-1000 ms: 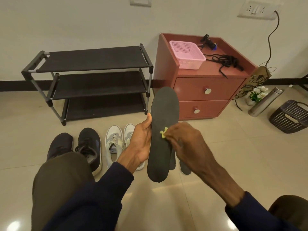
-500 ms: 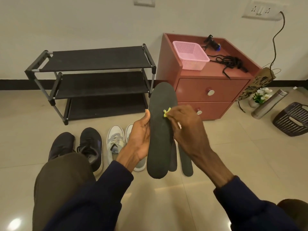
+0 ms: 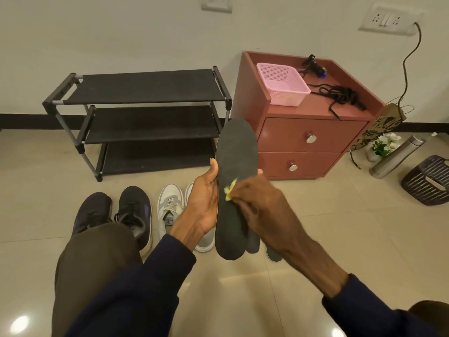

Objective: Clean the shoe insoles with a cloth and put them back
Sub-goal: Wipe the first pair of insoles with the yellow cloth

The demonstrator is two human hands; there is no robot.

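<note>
My left hand (image 3: 205,205) grips the dark insole (image 3: 237,161) by its long edges, upright above the white shoes (image 3: 170,210), my right hand (image 3: 257,205) pinches the yellow cloth (image 3: 229,190) against its middle, bare floor (image 3: 340,227) to the right.

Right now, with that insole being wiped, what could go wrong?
The left hand holds the insole at its middle, so hard rubbing might bend it or twist it loose. Only a scrap of yellow cloth shows at the right hand; it could slip out. Other insoles lie on the floor beneath; a dropped one could get mixed up.
</note>
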